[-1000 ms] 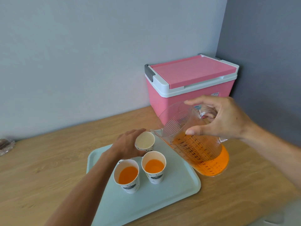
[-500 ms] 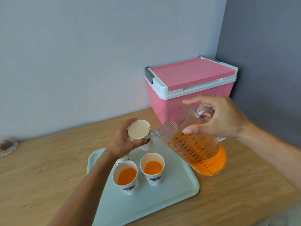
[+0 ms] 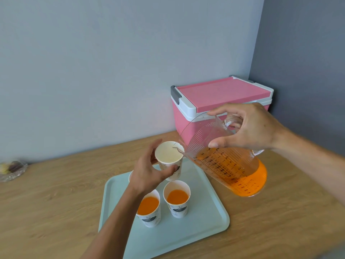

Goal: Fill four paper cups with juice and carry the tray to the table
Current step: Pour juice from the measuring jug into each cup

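My left hand (image 3: 149,174) grips an empty paper cup (image 3: 169,155), lifted above the pale green tray (image 3: 209,217) and tilted toward the jug. My right hand (image 3: 250,128) holds a clear measuring jug (image 3: 229,165) of orange juice, tipped left with its spout over the cup's rim. No juice shows in that cup. Two paper cups with orange juice stand on the tray: one at the left (image 3: 149,208), one at the right (image 3: 177,198). Behind my left hand peeks the rim of another cup (image 3: 130,177); its contents are hidden.
A pink cooler box (image 3: 220,98) with a white rim stands against the wall in the corner behind the jug. A small glass dish (image 3: 11,170) with sweets sits at the far left of the wooden counter (image 3: 56,199). Grey walls close the back and right.
My left hand lifted the empty cup off the tray and raised it to the jug's spout. My right hand tipped the jug further, bringing the spout over the cup.
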